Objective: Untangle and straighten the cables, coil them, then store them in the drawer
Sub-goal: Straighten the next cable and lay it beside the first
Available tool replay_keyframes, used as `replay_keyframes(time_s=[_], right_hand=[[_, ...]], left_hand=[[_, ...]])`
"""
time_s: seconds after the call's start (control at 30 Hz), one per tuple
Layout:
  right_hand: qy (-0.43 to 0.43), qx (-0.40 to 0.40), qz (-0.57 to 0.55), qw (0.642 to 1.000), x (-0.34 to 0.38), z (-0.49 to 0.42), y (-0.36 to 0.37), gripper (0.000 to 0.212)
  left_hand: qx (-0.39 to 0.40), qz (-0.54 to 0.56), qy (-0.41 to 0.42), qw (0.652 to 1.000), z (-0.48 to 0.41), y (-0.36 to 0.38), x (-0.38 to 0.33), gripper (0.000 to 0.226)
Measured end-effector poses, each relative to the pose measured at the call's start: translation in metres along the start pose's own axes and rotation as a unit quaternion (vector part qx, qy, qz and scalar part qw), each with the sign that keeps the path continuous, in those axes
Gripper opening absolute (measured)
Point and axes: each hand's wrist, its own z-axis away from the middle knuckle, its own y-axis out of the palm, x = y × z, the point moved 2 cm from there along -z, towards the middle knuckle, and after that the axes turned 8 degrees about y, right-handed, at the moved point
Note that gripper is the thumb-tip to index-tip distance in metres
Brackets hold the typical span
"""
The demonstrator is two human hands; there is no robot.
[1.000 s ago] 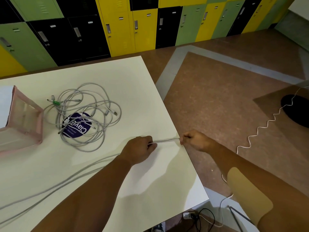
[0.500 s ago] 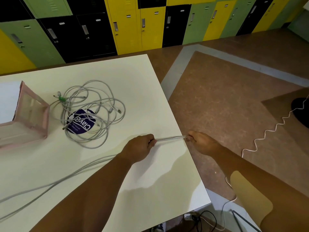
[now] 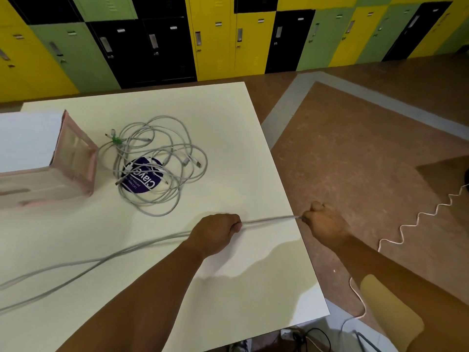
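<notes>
A doubled grey cable (image 3: 269, 220) is stretched taut across the white table (image 3: 228, 128). My left hand (image 3: 215, 231) grips it near the table's right side. My right hand (image 3: 323, 222) pinches its end just past the table's right edge. Behind my left hand the two strands (image 3: 96, 265) trail off to the lower left. A tangled heap of grey and white cables (image 3: 157, 163) lies at the table's middle, over a round purple sticker (image 3: 142, 177). A green tie (image 3: 116, 141) binds part of the heap. A pink translucent drawer box (image 3: 73, 158) stands left of it.
Yellow, green and black lockers (image 3: 215, 39) line the far wall. A wavy white cord (image 3: 418, 219) runs over the brown floor on the right. More cords (image 3: 312, 336) lie on the floor below the table's near right corner.
My right hand has drawn the cable end further right, past the table edge, so the taut span between my hands has lengthened. The view has shifted slightly left.
</notes>
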Motion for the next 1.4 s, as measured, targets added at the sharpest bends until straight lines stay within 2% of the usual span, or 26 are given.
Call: replay_keyframes(time_s=[0.13, 0.17, 0.2, 0.27, 0.3, 0.37, 0.43, 0.5, 0.67, 0.8, 0.97, 1.03, 1.13, 1.3, 1.4], right_hand=[[0.072, 0.082, -0.088, 0.990, 0.017, -0.007, -0.010, 0.017], [0.086, 0.082, -0.112, 0.987, 0.022, -0.008, -0.016, 0.014], [0.099, 0.067, -0.129, 0.984, 0.029, -0.009, -0.022, 0.011], [0.118, -0.001, -0.160, 0.980, 0.047, -0.003, -0.036, 0.027], [0.100, -0.034, -0.181, 0.978, 0.059, 0.002, -0.043, 0.033], [-0.004, -0.062, -0.207, 0.976, 0.087, 0.014, -0.049, 0.034], [-0.108, -0.023, -0.185, 0.977, 0.112, 0.024, -0.046, 0.033], [-0.130, -0.002, -0.166, 0.978, 0.125, 0.026, -0.039, 0.028], [-0.104, -0.046, -0.162, 0.980, 0.120, 0.024, -0.034, 0.019], [-0.132, -0.056, -0.134, 0.981, 0.122, 0.029, -0.038, 0.017], [-0.068, -0.079, -0.158, 0.982, 0.100, 0.012, -0.028, 0.007], [-0.077, -0.077, -0.152, 0.982, 0.098, 0.008, -0.026, 0.006], [-0.060, -0.084, -0.153, 0.983, 0.103, 0.008, -0.023, 0.007], [-0.008, -0.049, -0.122, 0.991, 0.112, 0.009, -0.028, 0.015], [-0.035, -0.038, -0.099, 0.994, 0.137, 0.019, -0.039, 0.017]], left_hand=[[-0.025, 0.001, -0.031, 0.999, 0.001, 0.005, -0.004, 0.020], [-0.027, 0.000, -0.037, 0.999, 0.000, 0.005, -0.006, 0.021], [-0.029, -0.003, -0.042, 0.999, 0.000, 0.004, -0.007, 0.023], [-0.029, -0.012, -0.054, 0.998, 0.000, 0.002, -0.010, 0.026], [-0.030, -0.016, -0.059, 0.998, -0.001, 0.001, -0.012, 0.026], [-0.035, -0.024, -0.064, 0.997, -0.003, -0.001, -0.014, 0.027], [-0.043, -0.033, -0.057, 0.997, -0.006, -0.003, -0.017, 0.029], [-0.044, -0.034, -0.042, 0.998, -0.007, -0.004, -0.019, 0.033], [-0.032, -0.028, -0.012, 0.999, 0.006, -0.008, -0.005, 0.035], [-0.026, -0.038, 0.021, 0.999, 0.025, -0.016, 0.012, 0.036], [-0.035, -0.052, -0.027, 0.998, 0.072, -0.041, 0.068, 0.032], [-0.024, -0.059, -0.025, 0.998, 0.089, -0.049, 0.083, 0.031], [-0.020, -0.044, -0.034, 0.998, 0.100, -0.049, 0.086, 0.029], [-0.038, -0.021, -0.059, 0.997, 0.104, -0.038, 0.087, 0.027], [-0.042, -0.006, -0.066, 0.997, 0.104, -0.037, 0.089, 0.026]])
